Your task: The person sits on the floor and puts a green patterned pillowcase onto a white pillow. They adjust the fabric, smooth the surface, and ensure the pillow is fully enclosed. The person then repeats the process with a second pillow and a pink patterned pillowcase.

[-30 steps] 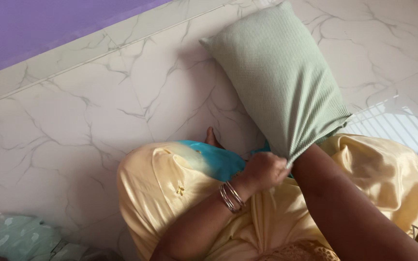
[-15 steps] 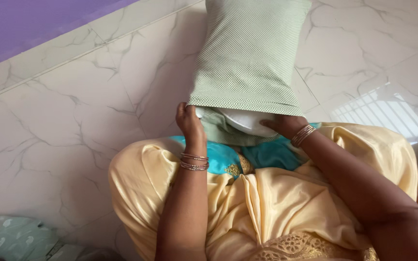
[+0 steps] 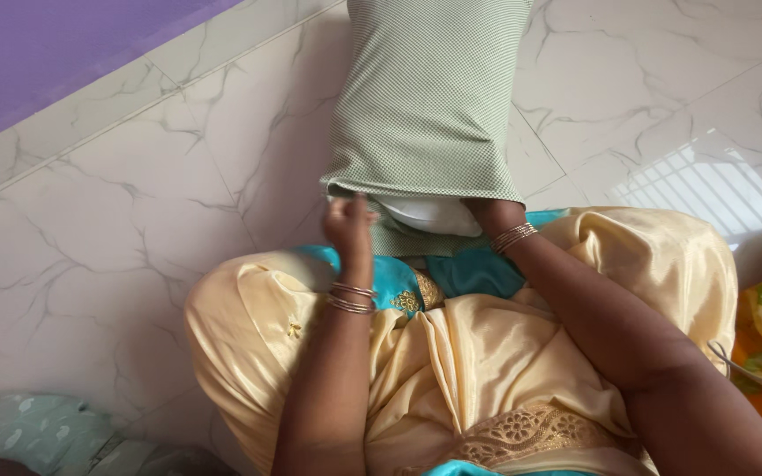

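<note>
Pillow [image 3: 429, 97] lay at 12 o'clock from both hands, long axis 12–6, open end toward me | I saw left hand [image 3: 348, 225] pinching the green cover [image 3: 381, 181] edge at 9 o'clock | right hand [image 3: 491, 216] buried inside the opening, grip unreadable, nearer the white insert [image 3: 429, 214] | pillow top cut off by frame

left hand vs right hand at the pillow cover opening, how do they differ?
The left hand is fully visible outside the green pillow cover, at the opening's left corner; the right hand is pushed inside, only its wrist showing. The left hand looks motion-blurred; the right wrist is sharp. Both wrists wear metal bangles.
</note>
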